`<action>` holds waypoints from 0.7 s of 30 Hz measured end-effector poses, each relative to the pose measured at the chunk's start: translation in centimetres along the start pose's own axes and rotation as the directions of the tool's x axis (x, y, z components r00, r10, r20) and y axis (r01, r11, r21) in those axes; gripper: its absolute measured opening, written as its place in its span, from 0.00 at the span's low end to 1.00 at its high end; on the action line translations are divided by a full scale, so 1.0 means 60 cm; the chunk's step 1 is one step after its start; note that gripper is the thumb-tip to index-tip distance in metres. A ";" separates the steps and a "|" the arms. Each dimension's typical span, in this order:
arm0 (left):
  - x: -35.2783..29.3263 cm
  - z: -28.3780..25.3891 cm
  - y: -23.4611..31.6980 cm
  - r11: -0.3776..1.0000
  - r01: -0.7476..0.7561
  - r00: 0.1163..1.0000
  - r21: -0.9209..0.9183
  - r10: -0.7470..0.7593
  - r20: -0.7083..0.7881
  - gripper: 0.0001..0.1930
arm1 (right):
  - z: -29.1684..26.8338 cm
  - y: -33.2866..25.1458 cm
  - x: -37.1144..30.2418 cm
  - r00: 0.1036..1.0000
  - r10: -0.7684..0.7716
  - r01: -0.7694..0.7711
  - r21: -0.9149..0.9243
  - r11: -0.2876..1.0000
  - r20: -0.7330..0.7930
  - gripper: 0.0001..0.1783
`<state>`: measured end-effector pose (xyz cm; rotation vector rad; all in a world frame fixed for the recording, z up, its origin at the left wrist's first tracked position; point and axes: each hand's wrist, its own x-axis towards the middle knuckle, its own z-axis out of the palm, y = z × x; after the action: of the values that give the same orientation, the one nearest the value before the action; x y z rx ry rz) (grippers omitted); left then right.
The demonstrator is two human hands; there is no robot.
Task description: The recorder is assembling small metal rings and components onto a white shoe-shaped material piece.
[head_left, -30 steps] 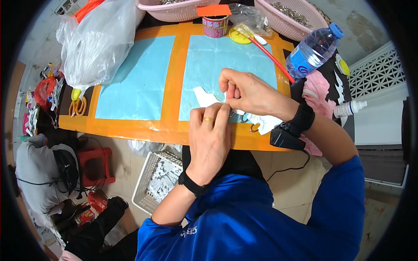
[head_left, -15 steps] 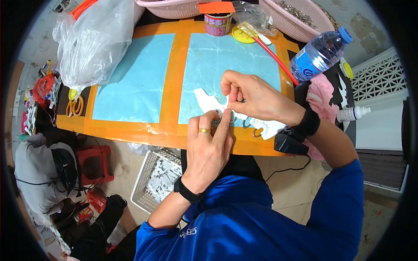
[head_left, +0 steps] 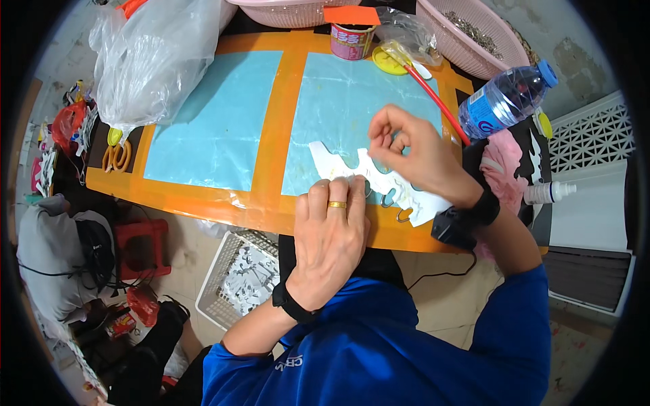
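Observation:
A white strip [head_left: 330, 162] with a wavy cut-out edge lies slantwise near the front of the table. Dark metal rings or hooks [head_left: 403, 215] show along its near side. My left hand [head_left: 330, 233] lies over the strip's middle, fingers stretched out and pressed down, hiding what is under the fingertips. Just above the strip, apart from it, is my right hand [head_left: 413, 152]. Its fingers are curled in near the thumb; anything between them is too small to make out. A black device [head_left: 452, 229] with a cable sits beside the strip's right end.
Orange tape frames the blue tabletop [head_left: 210, 122]. At the back are a plastic bag [head_left: 152, 68], a pink tub [head_left: 351, 44], a pink basket [head_left: 467, 34] of metal pieces and a red stick [head_left: 437, 98]. A water bottle [head_left: 504, 101] stands right; scissors [head_left: 117, 155] lie left. Below is a white crate [head_left: 220, 287].
My right hand has lifted off the strip, up and to the right. My left hand's fingers have flattened over the strip, covering a ring seen before. The view has shifted slightly.

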<state>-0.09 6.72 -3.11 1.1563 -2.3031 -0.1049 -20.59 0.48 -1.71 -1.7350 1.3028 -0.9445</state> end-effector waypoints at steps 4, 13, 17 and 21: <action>0.003 -0.002 0.006 1.000 0.015 0.999 0.023 -0.016 0.035 0.28 | 0.007 -0.030 -0.016 0.993 -0.093 0.104 -0.186 0.977 0.070 0.09; -0.010 -0.008 0.002 1.000 0.023 1.000 -0.004 -0.023 0.021 0.25 | 0.010 -0.023 -0.016 0.969 -0.205 0.240 -0.320 0.916 0.140 0.09; 0.003 -0.014 0.002 0.999 0.044 0.999 -0.019 -0.044 0.015 0.23 | 0.009 -0.015 -0.017 0.970 -0.215 0.240 -0.277 0.931 0.117 0.08; 0.018 -0.008 0.012 0.998 0.031 1.000 0.055 -0.031 -0.005 0.21 | 0.006 -0.016 -0.013 1.000 0.021 -0.021 -0.015 1.000 0.021 0.06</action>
<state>-0.90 6.44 -1.97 1.2189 -2.2976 -0.0509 -20.05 1.50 -1.09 -1.7345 1.3152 -0.9048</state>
